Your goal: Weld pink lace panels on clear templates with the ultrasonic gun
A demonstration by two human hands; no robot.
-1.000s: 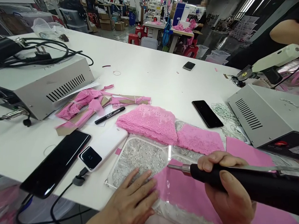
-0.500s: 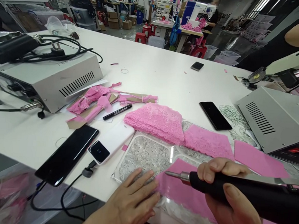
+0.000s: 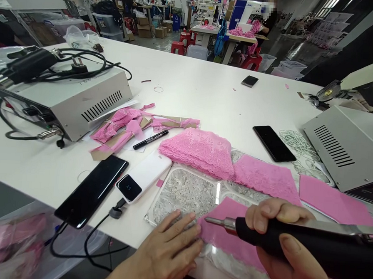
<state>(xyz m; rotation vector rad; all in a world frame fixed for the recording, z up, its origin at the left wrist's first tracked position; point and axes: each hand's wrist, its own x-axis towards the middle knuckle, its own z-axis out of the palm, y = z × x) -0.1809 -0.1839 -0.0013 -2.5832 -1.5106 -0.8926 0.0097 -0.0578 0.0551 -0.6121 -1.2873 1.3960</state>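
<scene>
A flat pink fabric piece (image 3: pixel 231 237) lies on the clear, grey-patterned mat (image 3: pixel 186 189). My left hand (image 3: pixel 168 251) rests flat, its fingers spread and their tips at the fabric's left edge. My right hand (image 3: pixel 289 240) is wrapped round a black handheld tool (image 3: pixel 318 250). The tool's pointed metal tip shows over the fabric's left part; whether it touches cannot be made out. Behind the mat's near part sit a stack of pink lace (image 3: pixel 198 150) and a smaller lace piece (image 3: pixel 267 177). More plain pink fabric (image 3: pixel 335 199) lies at the right.
A grey box (image 3: pixel 91 99) with cables stands at the left, another (image 3: pixel 345 148) at the right. Near the left edge are a black phone (image 3: pixel 91 190) and a white power bank (image 3: pixel 145 175) with a cable. A marker (image 3: pixel 150 139) and another phone (image 3: pixel 273 144) lie farther back.
The view has shifted slightly, so the table's contents appear a little farther right. Both hands keep nearly the same pose, and the tool's tip appears slightly higher over the fabric.
</scene>
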